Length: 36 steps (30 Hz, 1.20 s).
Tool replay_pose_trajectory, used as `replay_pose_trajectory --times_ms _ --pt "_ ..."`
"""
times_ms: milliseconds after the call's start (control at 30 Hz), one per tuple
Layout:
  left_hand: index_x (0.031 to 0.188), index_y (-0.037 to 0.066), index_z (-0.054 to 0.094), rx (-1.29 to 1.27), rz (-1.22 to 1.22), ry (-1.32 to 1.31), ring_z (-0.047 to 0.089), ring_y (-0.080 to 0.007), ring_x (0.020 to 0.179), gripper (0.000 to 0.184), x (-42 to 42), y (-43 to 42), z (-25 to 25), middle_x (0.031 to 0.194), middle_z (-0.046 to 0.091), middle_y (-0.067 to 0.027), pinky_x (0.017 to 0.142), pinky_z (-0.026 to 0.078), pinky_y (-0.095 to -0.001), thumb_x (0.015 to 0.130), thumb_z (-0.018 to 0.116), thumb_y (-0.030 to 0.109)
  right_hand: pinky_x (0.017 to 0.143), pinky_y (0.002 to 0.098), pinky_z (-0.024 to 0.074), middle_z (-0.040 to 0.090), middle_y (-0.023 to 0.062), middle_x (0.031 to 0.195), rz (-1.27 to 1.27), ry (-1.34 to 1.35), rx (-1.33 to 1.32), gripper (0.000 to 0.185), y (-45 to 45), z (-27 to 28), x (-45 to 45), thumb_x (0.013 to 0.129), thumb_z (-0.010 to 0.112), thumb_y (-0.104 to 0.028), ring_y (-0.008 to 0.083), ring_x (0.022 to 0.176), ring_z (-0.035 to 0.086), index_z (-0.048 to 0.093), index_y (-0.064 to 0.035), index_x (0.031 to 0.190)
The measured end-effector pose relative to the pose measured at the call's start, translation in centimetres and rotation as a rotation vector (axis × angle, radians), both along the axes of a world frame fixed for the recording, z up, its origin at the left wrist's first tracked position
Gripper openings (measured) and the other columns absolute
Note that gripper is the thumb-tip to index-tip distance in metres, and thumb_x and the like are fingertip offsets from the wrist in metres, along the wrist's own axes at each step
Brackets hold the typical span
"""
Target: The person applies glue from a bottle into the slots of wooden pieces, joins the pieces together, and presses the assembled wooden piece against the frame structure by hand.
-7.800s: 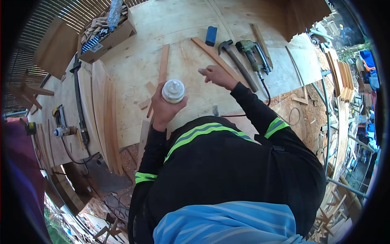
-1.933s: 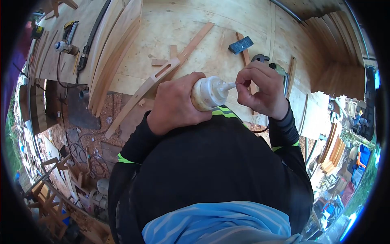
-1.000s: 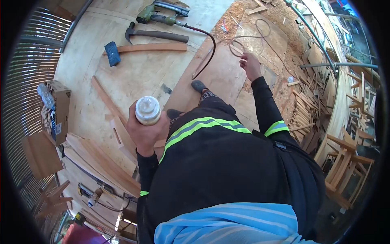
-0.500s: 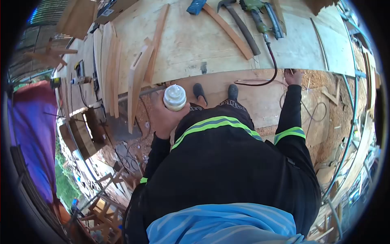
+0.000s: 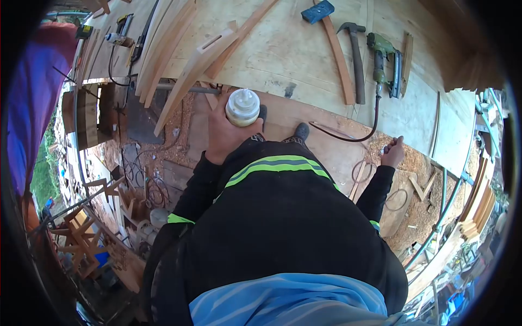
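My left hand (image 5: 224,135) is wrapped round a squat, clear bottle with a white cap (image 5: 242,106), held upright in front of my waist. What fills it looks pale. Off the table's near edge on the right, my right hand (image 5: 392,153) is closed with its fingers curled. A small pale spot shows at the fingers, too small to name. Closest to that hand on the table are a green nail gun (image 5: 382,57) with a dark hose (image 5: 375,115) and a claw hammer (image 5: 356,65).
A plywood table (image 5: 261,60) stretches across the front. On it lie a wooden strip (image 5: 340,65), a blue block (image 5: 318,11) and a slotted, curved wooden piece (image 5: 198,65), which overhangs the edge. Sawdust (image 5: 418,157) and looped cords (image 5: 152,187) cover the floor. Wooden frames (image 5: 81,239) stand at lower left.
The view has turned, and the table's contents appear shifted right and down. My right hand has come away from the table edge. My left hand still holds the bottle.
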<state>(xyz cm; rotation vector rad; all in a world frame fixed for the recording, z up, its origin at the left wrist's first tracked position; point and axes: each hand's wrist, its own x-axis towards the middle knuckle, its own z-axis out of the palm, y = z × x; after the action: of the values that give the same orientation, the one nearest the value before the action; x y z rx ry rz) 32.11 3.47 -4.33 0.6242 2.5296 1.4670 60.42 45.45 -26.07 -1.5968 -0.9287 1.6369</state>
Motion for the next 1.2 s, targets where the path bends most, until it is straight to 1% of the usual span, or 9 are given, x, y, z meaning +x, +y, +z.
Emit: replay_pose_trajectory --times_ms 67,167,267,333,500,600,733,1000,1200 --pt "0.117 0.001 0.065 0.087 0.018 0.017 0.074 -0.0185 0.096 0.058 -1.3 1.1 -0.6 0.103 0.075 -0.0086 0.086 0.058 -0.0341 0.068 0.092 0.016 0.064 0.0239 0.0442 0.06 0.0024 0.09 0.236 0.352 -0.119 0.026 -2.0 -0.5 -2.5 0.104 0.062 -0.026 0.0104 0.072 0.053 0.064 -0.0011 0.112" --pt "0.115 0.001 0.063 0.322 -0.022 -0.218 0.071 -0.0149 0.094 0.058 -4.1 3.4 -2.1 0.101 0.074 -0.0069 0.086 0.058 -0.0329 0.069 0.094 0.018 0.098 0.0363 0.0495 0.059 0.0157 0.126 0.663 0.409 -0.451 0.054 -11.7 9.2 -11.7 0.097 0.059 -0.004 0.027 0.107 0.06 0.043 0.0034 0.149" --pt "0.119 0.004 0.062 0.449 -0.037 -0.041 0.072 -0.0169 0.094 0.065 -6.3 6.7 -1.5 0.1 0.074 -0.0077 0.086 0.058 -0.0333 0.068 0.097 0.023 0.103 0.0427 0.049 0.059 0.0206 0.135 1.037 0.838 -1.065 0.077 -17.2 11.7 -19.3 0.105 0.046 -0.058 0.0294 0.116 0.061 0.042 0.0048 0.15" --pt "0.123 0.006 0.061 0.453 -0.079 0.036 0.074 -0.0196 0.095 0.071 -7.7 7.7 -1.2 0.103 0.074 -0.012 0.085 0.059 -0.0329 0.067 0.098 0.028 0.106 0.0427 0.0471 0.063 0.0186 0.133 1.106 1.019 -1.081 0.092 -20.7 14.2 -24.5 0.098 0.037 -0.078 0.031 0.118 0.061 0.049 -0.0004 0.146" --pt "0.134 0.009 0.058 0.244 -0.328 0.483 0.051 -0.0399 0.14 0.087 -13.6 5.5 -2.4 0.132 0.066 -0.0075 0.123 0.029 -0.0553 0.059 0.096 0.03 0.115 0.0454 0.0428 0.061 0.0107 0.143 0.767 1.156 -1.067 0.064 -23.0 15.8 -33.5 0.102 0.053 -0.06 0.0242 0.134 0.057 0.057 -0.0087 0.14" --pt "0.152 0.004 0.038 0.105 -0.397 0.35 0.04 -0.0432 0.146 0.115 -18.4 0.1 -2.2 0.149 0.051 -0.0207 0.124 0.029 -0.0497 0.059 0.097 0.039 0.121 0.0522 0.0374 0.061 0.0181 0.14 0.659 1.083 -0.771 0.061 -24.1 16.9 -38.0 0.095 0.071 -0.031 0.0331 0.135 0.054 0.05 -0.0017 0.144" --pt "0.153 0.001 0.035 -0.322 -0.188 0.347 0.051 -0.0415 0.136 0.123 -25.7 -9.2 -7.9 0.144 0.053 -0.0229 0.114 0.041 -0.0496 0.057 0.096 0.048 0.12 0.0514 0.0387 0.062 0.019 0.133 0.669 1.038 -0.343 0.065 -24.9 17.9 -42.4 0.088 0.079 -0.021 0.0334 0.131 0.056 0.049 -0.0011 0.142" --pt "0.09 0.011 0.073 -0.439 -0.235 0.168 0.073 -0.0351 0.076 0.031 -29.0 -10.4 -15.6 0.08 0.073 -0.015 0.07 0.057 -0.0496 0.08 0.072 0.04 0.101 0.0419 0.0519 0.069 0.0152 0.115 0.84 0.62 0.526 0.049 -29.3 19.5 -49.2 0.084 0.079 -0.007 0.026 0.112 0.066 0.057 0.0013 0.126" --pt "0.095 0.011 0.074 -0.442 -0.226 0.12 0.073 -0.0352 0.076 0.032 -30.0 -7.0 -16.1 0.082 0.073 -0.0148 0.069 0.058 -0.0476 0.081 0.071 0.039 0.093 0.0362 0.0558 0.071 0.0108 0.106 0.795 0.477 0.72 0.037 -28.9 17.3 -51.5 0.084 0.08 0.002 0.0212 0.099 0.07 0.062 0.0029 0.117"
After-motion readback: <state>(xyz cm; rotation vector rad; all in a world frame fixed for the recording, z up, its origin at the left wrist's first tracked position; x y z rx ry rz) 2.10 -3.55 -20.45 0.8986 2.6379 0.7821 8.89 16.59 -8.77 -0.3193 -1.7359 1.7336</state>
